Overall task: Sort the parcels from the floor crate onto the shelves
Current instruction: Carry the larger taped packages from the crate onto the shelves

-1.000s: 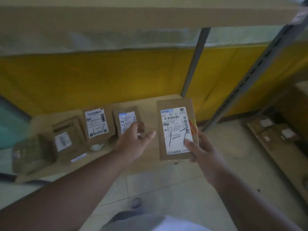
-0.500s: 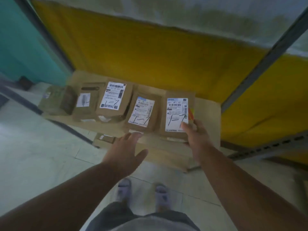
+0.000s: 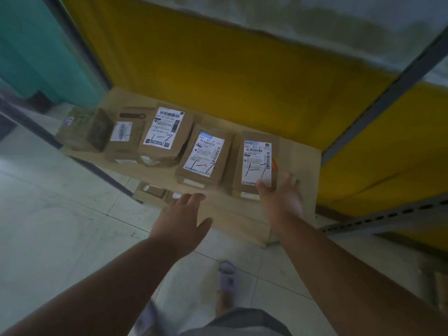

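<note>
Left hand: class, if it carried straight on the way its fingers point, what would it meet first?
Probably the front of the second parcel from the right, just beyond the left hand on the shelf. Depth is unclear, so it might pass over the shelf edge first.

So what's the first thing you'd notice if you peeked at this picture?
Probably the row of brown parcels on the low cardboard-covered shelf, three showing white labels with a handwritten "1-7". Behind them is a bright yellow wall. In front, the right hand touches the rightmost parcel with straight fingers, while the left hand is open in the air.
</note>
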Tool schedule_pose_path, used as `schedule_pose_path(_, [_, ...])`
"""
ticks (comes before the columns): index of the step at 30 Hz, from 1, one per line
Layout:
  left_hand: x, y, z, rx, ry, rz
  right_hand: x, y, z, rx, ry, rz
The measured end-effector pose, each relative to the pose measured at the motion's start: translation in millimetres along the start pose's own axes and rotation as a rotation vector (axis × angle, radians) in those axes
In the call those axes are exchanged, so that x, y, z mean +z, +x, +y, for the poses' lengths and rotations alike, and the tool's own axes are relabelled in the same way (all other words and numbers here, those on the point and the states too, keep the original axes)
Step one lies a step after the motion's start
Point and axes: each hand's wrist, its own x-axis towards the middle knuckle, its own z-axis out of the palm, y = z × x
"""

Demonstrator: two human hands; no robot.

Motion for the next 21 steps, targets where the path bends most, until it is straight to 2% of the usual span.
schedule_pose_path(2, [-5,-11,-12,-0.01,-0.001,0.01,-5,-28,-7,-0.2,-0.048,0.035])
schedule_pose_path(6, [-25,-51,-55,-0.049,0.009,0.059,3,-94,-50,-0.501,-0.109,-0.011])
schedule_pose_path(12, [-78,-139,-187,-0.175,0.074,0.157,75,-205,-168,-0.901,-0.133,-0.101])
schedule_pose_path(17, [-122,-210,-321,-0.335,0.088,0.223,153,-298,-275,-1.112,-0.134,-0.223])
schedule_pose_path(21, [-149,-255,-400,-0.484,0.061,0.217,198,-354,-348,-1.225,-0.166,-0.303])
